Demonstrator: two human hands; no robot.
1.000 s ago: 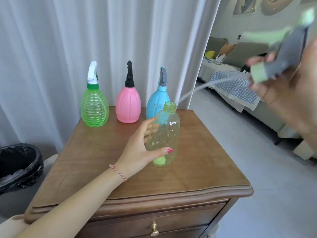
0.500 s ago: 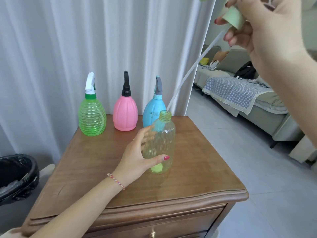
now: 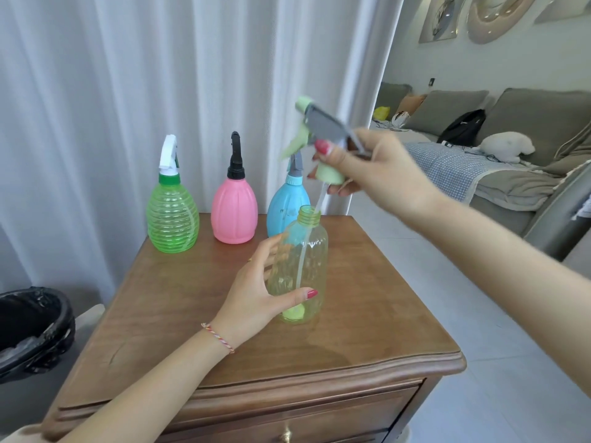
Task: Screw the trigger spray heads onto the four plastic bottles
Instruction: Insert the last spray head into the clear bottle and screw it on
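Observation:
A clear yellow bottle [image 3: 307,251] stands upright and uncapped on the wooden cabinet top [image 3: 367,314]. My left hand [image 3: 256,298] wraps its side from the left. Just above its neck my right hand [image 3: 367,167] holds a grey and pale green trigger spray head [image 3: 323,126], tilted. Its thin white tube [image 3: 319,199] runs down through the bottle's mouth into the bottle. At the back stand a green ribbed bottle [image 3: 172,215], a pink bottle [image 3: 234,212] and a blue bottle [image 3: 284,209], each with a spray head on.
White curtains [image 3: 128,91] hang behind the cabinet. A black-lined bin [image 3: 32,330] sits on the floor at the left. To the right are tiled floor and a grey sofa [image 3: 511,148] with cushions and a bag.
My right hand has come down from the upper right with the spray head, and its tube now goes into the yellow bottle's mouth. My left hand has stayed on the bottle.

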